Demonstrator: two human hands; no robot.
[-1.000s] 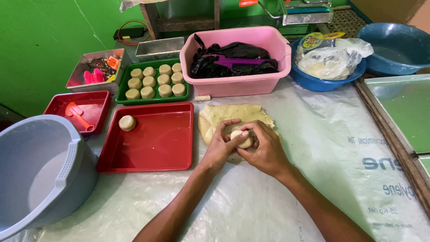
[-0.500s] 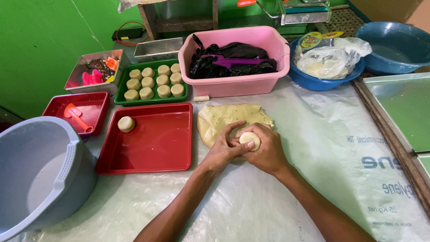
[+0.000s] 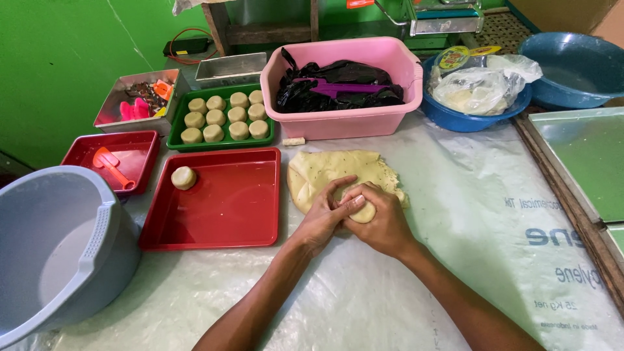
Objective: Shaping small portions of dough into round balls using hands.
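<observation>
Both hands have slid a little nearer to the person since a moment ago, and the small lump of dough between them now peeks out as a pale round bump. Biggest of all is the counter [image 3: 455, 273], covered with a clear plastic sheet. On its left edge sits a big grey tub [image 3: 58, 247]. At the back stands a pink basin [image 3: 338, 110] with black bags inside, and next to it a blue bowl [image 3: 468, 117] holding a plastic bag. A large red tray [image 3: 221, 214] lies in front, with one dough ball [image 3: 183, 177] in its far left corner. Behind it, a green tray [image 3: 221, 117] holds rows of finished balls. The flat sheet of dough [image 3: 325, 172] lies on the counter, just right of the red tray. The left hand [image 3: 322, 218] and right hand [image 3: 383, 224] are both curled shut around the dough lump [image 3: 364, 211], which rests at the near edge of the flat sheet. The lump looks soft, light and a bit sticky, so it will squash easily. Cupping it gently in the palms seems the best way to hold it, not pinching with fingertips.
</observation>
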